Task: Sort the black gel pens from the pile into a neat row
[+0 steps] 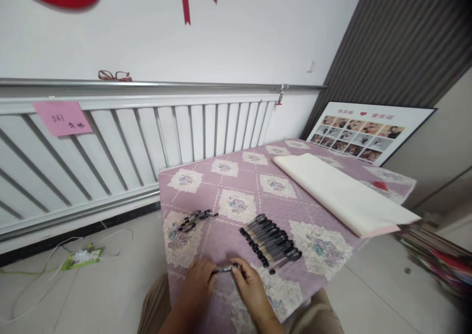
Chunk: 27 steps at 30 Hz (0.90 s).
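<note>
Between my two hands, close to the table's near edge, is a slim pen (224, 269) with a dark end and a clear, printed barrel. My left hand (201, 280) pinches its left end. The fingers of my right hand (248, 281) close on its right end, where a black tip shows. To the right of my hands lies a row of several pens (271, 240) with black caps and clear barrels, set side by side. A looser bunch of black pen parts (197, 219), perhaps caps or refills, lies farther left on the cloth.
The table has a purple flowered cloth (236, 179). A folded cream sheet (332, 189) lies on its right side, and a photo board (368, 132) leans behind. A white radiator (165, 132) stands along the wall. On the floor at left is a power strip (83, 258) with cables.
</note>
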Each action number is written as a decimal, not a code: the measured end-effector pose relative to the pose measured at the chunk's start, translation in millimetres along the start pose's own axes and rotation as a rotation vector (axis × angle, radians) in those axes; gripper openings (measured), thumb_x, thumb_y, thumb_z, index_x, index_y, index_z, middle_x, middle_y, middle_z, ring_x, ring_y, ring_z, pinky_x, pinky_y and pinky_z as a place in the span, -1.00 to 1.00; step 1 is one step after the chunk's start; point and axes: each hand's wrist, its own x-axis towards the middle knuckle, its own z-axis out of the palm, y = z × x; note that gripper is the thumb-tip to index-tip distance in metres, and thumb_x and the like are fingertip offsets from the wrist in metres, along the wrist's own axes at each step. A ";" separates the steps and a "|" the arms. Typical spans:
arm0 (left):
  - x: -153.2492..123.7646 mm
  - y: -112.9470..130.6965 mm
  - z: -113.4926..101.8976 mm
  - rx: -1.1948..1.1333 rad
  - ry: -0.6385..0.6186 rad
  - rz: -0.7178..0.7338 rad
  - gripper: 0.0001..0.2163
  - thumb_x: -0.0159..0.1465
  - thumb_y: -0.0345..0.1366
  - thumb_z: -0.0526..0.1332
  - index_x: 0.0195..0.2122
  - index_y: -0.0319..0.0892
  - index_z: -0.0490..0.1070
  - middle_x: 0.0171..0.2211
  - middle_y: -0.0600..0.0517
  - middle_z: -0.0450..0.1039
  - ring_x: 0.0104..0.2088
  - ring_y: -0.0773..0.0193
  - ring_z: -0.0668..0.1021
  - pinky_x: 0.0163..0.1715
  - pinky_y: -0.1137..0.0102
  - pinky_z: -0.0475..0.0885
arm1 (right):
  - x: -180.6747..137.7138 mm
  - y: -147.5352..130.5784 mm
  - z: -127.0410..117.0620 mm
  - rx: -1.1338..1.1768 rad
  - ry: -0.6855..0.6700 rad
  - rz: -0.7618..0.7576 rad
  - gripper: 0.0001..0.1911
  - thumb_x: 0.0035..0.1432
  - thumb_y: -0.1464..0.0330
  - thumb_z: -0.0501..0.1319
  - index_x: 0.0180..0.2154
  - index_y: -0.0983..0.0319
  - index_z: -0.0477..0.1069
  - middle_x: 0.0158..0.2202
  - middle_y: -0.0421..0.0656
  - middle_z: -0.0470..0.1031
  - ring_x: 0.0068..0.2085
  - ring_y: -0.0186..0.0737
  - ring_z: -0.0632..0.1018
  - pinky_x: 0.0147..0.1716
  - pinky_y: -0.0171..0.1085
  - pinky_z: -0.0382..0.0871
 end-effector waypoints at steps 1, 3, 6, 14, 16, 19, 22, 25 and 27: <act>-0.4 0.1 0.1 0.003 -0.006 0.016 -0.86 0.26 -0.41 0.05 -0.24 -0.10 0.38 -0.24 0.04 0.44 -0.16 0.21 0.44 -0.07 0.27 0.25 | -0.3 0.6 -0.1 0.006 0.007 0.001 -0.70 0.09 0.18 0.17 -0.20 0.18 0.51 -0.29 -0.13 0.58 -0.26 -0.15 0.55 -0.20 -0.26 0.41; -1.6 -0.2 0.6 0.001 -0.019 0.055 -0.85 0.27 -0.37 0.06 -0.22 -0.08 0.38 -0.22 0.04 0.45 -0.15 0.20 0.45 -0.06 0.25 0.25 | -0.6 1.0 -1.1 0.027 0.022 -0.001 -0.69 0.10 0.18 0.17 -0.19 0.19 0.50 -0.29 -0.14 0.57 -0.27 -0.16 0.54 -0.22 -0.27 0.41; -4.2 -3.0 2.7 -0.029 -0.025 0.085 -0.84 0.26 -0.31 0.08 -0.17 -0.07 0.39 -0.19 0.03 0.46 -0.15 0.19 0.46 -0.07 0.25 0.28 | -0.8 -0.2 -3.8 0.078 0.038 -0.003 -0.69 0.10 0.16 0.16 -0.21 0.20 0.50 -0.36 -0.16 0.55 -0.33 -0.19 0.52 -0.30 -0.29 0.40; -5.9 -11.2 4.9 -0.127 0.078 -0.109 -0.73 0.30 -0.24 -0.03 -0.10 -0.12 0.40 -0.08 -0.03 0.47 -0.04 0.18 0.46 0.01 0.27 0.31 | -4.3 3.4 -8.0 0.351 0.161 0.078 -0.70 0.00 0.13 0.23 -0.28 0.17 0.40 -0.59 -0.33 0.29 -0.57 -0.31 0.39 -0.54 -0.33 0.34; -5.4 -11.6 3.9 -0.144 0.082 -0.146 -0.72 0.31 -0.23 -0.05 -0.09 -0.11 0.39 -0.08 0.00 0.47 -0.04 0.22 0.47 0.01 0.30 0.32 | -6.7 8.0 -14.0 0.403 0.189 0.116 -0.70 -0.02 0.11 0.23 -0.30 0.16 0.36 -0.59 -0.34 0.28 -0.57 -0.31 0.40 -0.57 -0.35 0.32; -4.9 -12.1 2.5 -0.146 0.087 -0.173 -0.71 0.31 -0.22 -0.05 -0.08 -0.10 0.40 -0.07 0.03 0.47 -0.03 0.23 0.47 0.02 0.33 0.32 | -7.7 14.9 -36.3 0.394 0.222 0.165 -0.67 -0.01 0.09 0.22 -0.28 0.17 0.35 -0.60 -0.34 0.29 -0.59 -0.32 0.39 -0.63 -0.38 0.25; -4.8 -12.1 1.4 -0.144 0.090 -0.164 -0.71 0.30 -0.23 -0.04 -0.08 -0.11 0.40 -0.06 0.03 0.47 -0.02 0.23 0.47 0.03 0.33 0.32 | -1.4 19.2 -74.5 0.343 0.296 0.177 -0.66 -0.05 0.10 0.23 -0.30 0.19 0.34 -0.61 -0.33 0.32 -0.61 -0.33 0.37 -0.63 -0.36 0.24; -4.9 -12.0 1.3 -0.156 0.091 -0.153 -0.72 0.30 -0.24 -0.03 -0.09 -0.12 0.41 -0.08 0.02 0.48 -0.03 0.23 0.48 0.02 0.33 0.33 | 10.4 20.2 -118.6 0.257 0.426 0.195 -0.64 -0.12 0.10 0.23 -0.33 0.20 0.34 -0.61 -0.31 0.35 -0.61 -0.31 0.37 -0.62 -0.33 0.25; -4.7 -12.2 2.1 -0.173 0.091 -0.163 -0.72 0.29 -0.25 -0.03 -0.09 -0.13 0.40 -0.08 0.01 0.48 -0.03 0.22 0.48 0.03 0.31 0.32 | 18.7 20.1 -144.5 0.140 0.476 0.214 -0.64 -0.09 0.10 0.19 -0.31 0.21 0.36 -0.60 -0.29 0.37 -0.61 -0.31 0.38 -0.63 -0.33 0.25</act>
